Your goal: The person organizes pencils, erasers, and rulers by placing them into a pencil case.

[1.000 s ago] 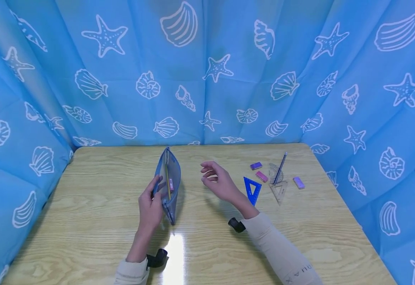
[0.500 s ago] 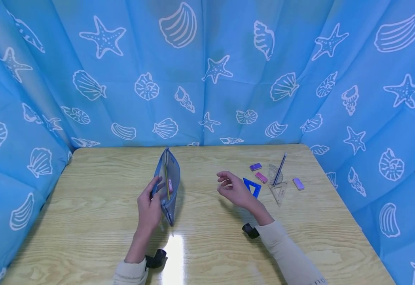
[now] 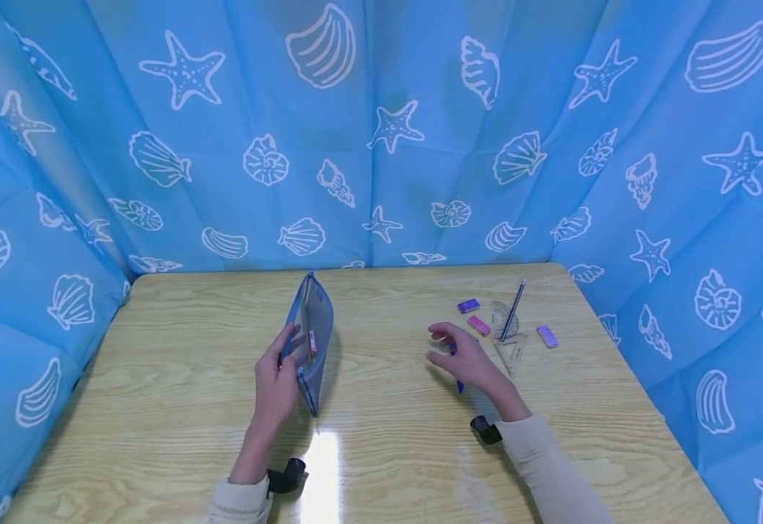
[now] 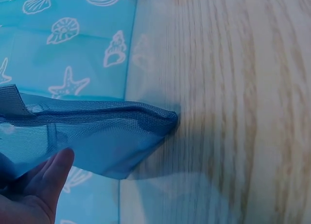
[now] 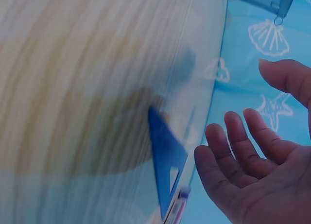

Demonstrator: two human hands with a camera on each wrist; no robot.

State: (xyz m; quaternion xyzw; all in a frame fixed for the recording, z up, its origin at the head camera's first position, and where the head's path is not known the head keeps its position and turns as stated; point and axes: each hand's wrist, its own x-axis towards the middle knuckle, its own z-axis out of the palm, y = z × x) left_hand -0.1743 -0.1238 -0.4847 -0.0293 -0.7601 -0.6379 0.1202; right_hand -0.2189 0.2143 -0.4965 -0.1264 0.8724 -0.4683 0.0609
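My left hand [image 3: 276, 382] grips the near left side of a blue mesh zip pouch [image 3: 319, 316], fingers inside its mouth and thumb near the rim. The pouch gapes upward; a pink eraser [image 3: 313, 340] and a thin pencil [image 3: 308, 342] show inside. In the left wrist view, the zipped edge of the pouch [image 4: 112, 117] runs past the thumb. My right hand [image 3: 465, 356] holds nothing, fingers spread and loosely bent, over a blue set square [image 3: 461, 388] that it mostly hides in the head view. The right wrist view shows that blue set square [image 5: 167, 151] on the table.
Right of the right hand lie a purple eraser [image 3: 468, 306], a pink eraser [image 3: 478, 325], a clear protractor [image 3: 500, 314], a dark pencil [image 3: 514, 309], a clear set square [image 3: 510, 352] and a lilac eraser [image 3: 548, 336]. A blue shell-print curtain [image 3: 368, 145] surrounds the wooden table [image 3: 158, 378].
My right hand has moved right, away from the pouch, until it is over the blue set square. The left hand and pouch have stayed nearly still.
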